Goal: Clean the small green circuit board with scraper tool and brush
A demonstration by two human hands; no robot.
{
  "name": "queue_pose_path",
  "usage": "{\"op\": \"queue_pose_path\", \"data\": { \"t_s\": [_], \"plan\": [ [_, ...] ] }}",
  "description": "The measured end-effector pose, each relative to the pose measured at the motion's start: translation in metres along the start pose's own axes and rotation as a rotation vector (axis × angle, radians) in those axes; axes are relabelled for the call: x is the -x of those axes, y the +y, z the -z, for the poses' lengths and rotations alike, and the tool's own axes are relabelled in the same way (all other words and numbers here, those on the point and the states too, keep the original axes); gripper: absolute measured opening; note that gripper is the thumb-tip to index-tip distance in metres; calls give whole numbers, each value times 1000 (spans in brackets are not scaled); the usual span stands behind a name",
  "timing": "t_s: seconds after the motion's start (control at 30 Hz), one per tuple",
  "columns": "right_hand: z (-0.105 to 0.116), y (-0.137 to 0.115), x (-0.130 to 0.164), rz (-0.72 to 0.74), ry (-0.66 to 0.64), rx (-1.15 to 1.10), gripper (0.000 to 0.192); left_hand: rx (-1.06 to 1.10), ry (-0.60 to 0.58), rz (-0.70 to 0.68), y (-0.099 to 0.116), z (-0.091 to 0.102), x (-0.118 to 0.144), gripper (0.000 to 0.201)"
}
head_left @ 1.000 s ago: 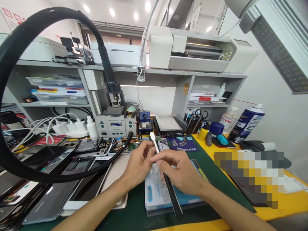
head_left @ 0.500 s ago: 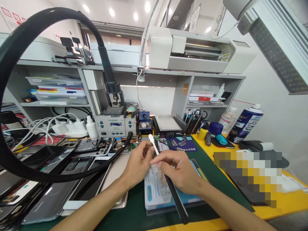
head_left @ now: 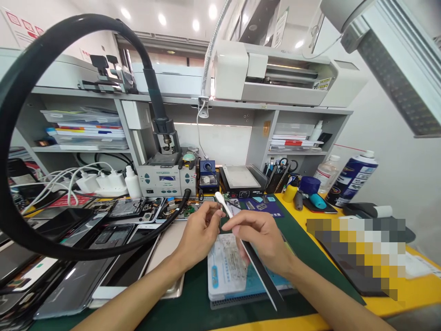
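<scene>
My right hand (head_left: 263, 236) is closed around a long black-and-white stick (head_left: 263, 271). Its rounded white tip points up and away, and its broad dark end slants down toward the mat's near edge. To its left, my left hand (head_left: 203, 230) pinches thumb and fingertips together close to the stick; a small thin thing may be between them, too small to name. Both hands are held above a flat blue-and-white package (head_left: 223, 276) with printed text, which lies on the green mat (head_left: 193, 312). A small green circuit piece (head_left: 226, 196) is partly visible beyond the white tip.
Phones and phone parts (head_left: 113, 234) cover the left side. A thick black hose (head_left: 138, 250) loops over them from the grey soldering station (head_left: 167, 179). Behind stands a flat heating plate (head_left: 241, 177). Bottles and a spray can (head_left: 351, 177) are at right, beneath a lamp (head_left: 396, 69).
The stick has swung, its dark lower end moving right. My right hand has shifted slightly right, opening a small gap from my left hand. The left keeps its pinch.
</scene>
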State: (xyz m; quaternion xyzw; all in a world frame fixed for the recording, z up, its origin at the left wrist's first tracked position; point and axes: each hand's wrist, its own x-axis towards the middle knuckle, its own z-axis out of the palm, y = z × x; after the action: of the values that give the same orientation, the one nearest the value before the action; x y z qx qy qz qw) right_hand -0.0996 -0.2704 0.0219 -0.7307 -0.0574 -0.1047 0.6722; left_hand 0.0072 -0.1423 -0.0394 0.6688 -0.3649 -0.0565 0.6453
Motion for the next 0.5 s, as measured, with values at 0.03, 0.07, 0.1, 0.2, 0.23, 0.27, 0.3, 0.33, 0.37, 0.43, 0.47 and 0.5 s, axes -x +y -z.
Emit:
{"op": "queue_pose_path", "data": {
  "t_s": [0.03, 0.07, 0.1, 0.2, 0.23, 0.27, 0.3, 0.33, 0.37, 0.43, 0.47, 0.5],
  "plan": [
    [1, 0, 0, 8, 26, -20, 18, 2, 3, 3, 0, 0, 0, 20],
    [1, -1, 0, 11, 44, -34, 18, 4, 6, 4, 0, -1, 0, 20],
    [2, -1, -1, 7, 51, -47, 20, 3, 10, 5, 0, -1, -1, 20],
    [1, -2, -2, -49, 12, -65, 22, -1, 12, 4, -1, -1, -1, 18],
    [1, -3, -2, -69, -1, -62, 23, -1, 11, 3, -1, 0, 0, 17],
    [0, -3, -2, -85, -10, -56, 23, 0, 12, 2, -2, 0, 0, 16],
    [-1, -4, -2, -97, -14, -48, 23, 1, 13, 1, -2, 0, 0, 16],
    [-2, -4, -2, -105, -14, -41, 23, 2, 15, 1, -2, 0, 0, 17],
    [-2, -4, -2, -108, -11, -36, 22, 2, 17, 1, -2, 0, 0, 18],
    [-3, -4, -1, -107, -10, -40, 20, 0, 19, 3, -2, -1, -1, 20],
    [-2, -4, 0, -101, -10, -53, 19, -2, 21, 4, -2, -1, -1, 21],
    [-2, -3, 0, -92, -8, -71, 19, -4, 24, 6, -2, -1, -1, 22]
  ]
}}
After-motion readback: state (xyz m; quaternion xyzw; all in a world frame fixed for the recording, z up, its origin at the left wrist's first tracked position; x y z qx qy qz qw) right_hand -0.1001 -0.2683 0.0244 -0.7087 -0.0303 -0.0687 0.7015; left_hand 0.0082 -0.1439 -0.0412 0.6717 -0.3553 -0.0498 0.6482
